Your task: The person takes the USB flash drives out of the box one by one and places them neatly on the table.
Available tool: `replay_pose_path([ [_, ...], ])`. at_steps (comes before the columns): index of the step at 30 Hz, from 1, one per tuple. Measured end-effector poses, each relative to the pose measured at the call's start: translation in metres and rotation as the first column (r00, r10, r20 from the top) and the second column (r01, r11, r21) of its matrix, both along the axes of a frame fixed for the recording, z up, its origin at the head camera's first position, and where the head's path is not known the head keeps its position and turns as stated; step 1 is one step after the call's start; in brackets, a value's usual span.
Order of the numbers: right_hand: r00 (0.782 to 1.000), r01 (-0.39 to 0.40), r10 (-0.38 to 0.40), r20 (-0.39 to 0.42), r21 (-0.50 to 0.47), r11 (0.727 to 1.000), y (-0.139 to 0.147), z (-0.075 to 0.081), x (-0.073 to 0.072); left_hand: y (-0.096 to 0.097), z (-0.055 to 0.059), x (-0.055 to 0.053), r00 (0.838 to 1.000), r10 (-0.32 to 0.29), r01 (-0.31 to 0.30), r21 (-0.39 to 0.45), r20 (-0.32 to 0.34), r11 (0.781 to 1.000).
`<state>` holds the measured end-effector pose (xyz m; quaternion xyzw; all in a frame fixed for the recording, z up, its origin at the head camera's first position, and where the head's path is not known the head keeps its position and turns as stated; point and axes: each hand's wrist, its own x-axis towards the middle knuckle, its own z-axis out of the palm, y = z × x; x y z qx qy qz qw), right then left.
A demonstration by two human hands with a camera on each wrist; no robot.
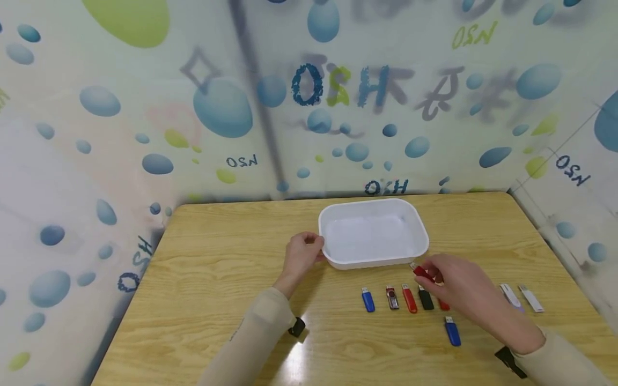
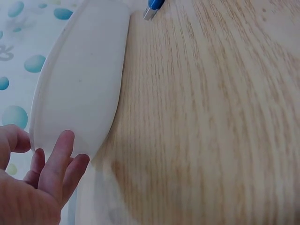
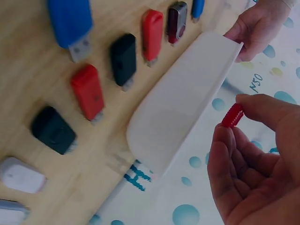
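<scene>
A white plastic tray (image 1: 374, 262) stands on the table near its far edge. My left hand (image 1: 302, 256) grips its left end, thumb at the rim and fingers against the outer wall (image 2: 89, 70). Between the thumb and fingers of my right hand (image 1: 458, 281) is a red USB flash drive (image 1: 422, 273), its metal plug pointing toward the tray. The right wrist view shows this red drive (image 3: 232, 115) pinched at the fingertips, above the table and beside the tray's near right corner.
Several USB drives lie in front of the tray, including a blue one (image 1: 368, 299), a red one (image 1: 409, 298) and a black one (image 1: 425, 298). Another blue drive (image 1: 452, 331) lies closer to me, and two pale ones (image 1: 531, 298) lie farther right. A patterned wall (image 1: 270, 134) rises behind the table.
</scene>
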<state>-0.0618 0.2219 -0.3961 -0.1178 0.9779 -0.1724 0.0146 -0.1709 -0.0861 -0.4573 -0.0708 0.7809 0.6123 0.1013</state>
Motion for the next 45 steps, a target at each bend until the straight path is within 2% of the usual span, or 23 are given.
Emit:
replay_pose_path([
  [9, 0.988, 0.154, -0.153, 0.005, -0.013, 0.988, 0.021, -0.014, 0.026, 0.0, -0.001, 0.001, 1.0, -0.005, 0.005, -0.011, -0.002, 1.0],
  [15, 0.964, 0.247, -0.243, 0.103, -0.018, 0.969, 0.034, -0.022, 0.041, 0.0, -0.001, 0.001, 1.0, 0.003, -0.003, -0.004, -0.001, 1.0],
  [17, 0.959, 0.265, -0.262, 0.107, -0.014, 0.964, 0.038, -0.025, 0.046, 0.0, -0.001, 0.001, 1.0, 0.005, -0.005, -0.001, -0.002, 1.0],
  [22, 0.962, 0.266, -0.266, 0.063, 0.011, 0.964, 0.046, -0.039, 0.058, 0.0, -0.001, 0.001, 1.0, 0.003, -0.003, -0.002, -0.002, 1.0],
  [25, 0.955, 0.28, -0.282, 0.098, 0.026, 0.96, 0.051, -0.047, 0.063, 0.0, 0.0, 0.002, 1.0, 0.002, -0.002, -0.003, -0.004, 1.0],
  [27, 0.943, 0.299, -0.3, 0.143, 0.03, 0.954, 0.054, -0.051, 0.065, 0.0, 0.001, 0.002, 1.0, 0.003, -0.003, -0.004, -0.005, 1.0],
  [30, 0.915, 0.334, -0.334, 0.227, 0.039, 0.942, 0.059, -0.056, 0.069, 0.001, 0.001, 0.002, 1.0, 0.005, -0.005, -0.007, -0.01, 1.0],
  [34, 0.885, 0.366, -0.364, 0.29, 0.048, 0.929, 0.061, -0.062, 0.074, 0.001, 0.0, 0.002, 1.0, 0.007, -0.007, -0.004, -0.014, 1.0],
  [45, 0.918, 0.332, -0.333, 0.216, 0.041, 0.942, 0.061, -0.071, 0.081, 0.0, 0.0, 0.002, 1.0, 0.003, -0.003, 0.004, -0.012, 1.0],
])
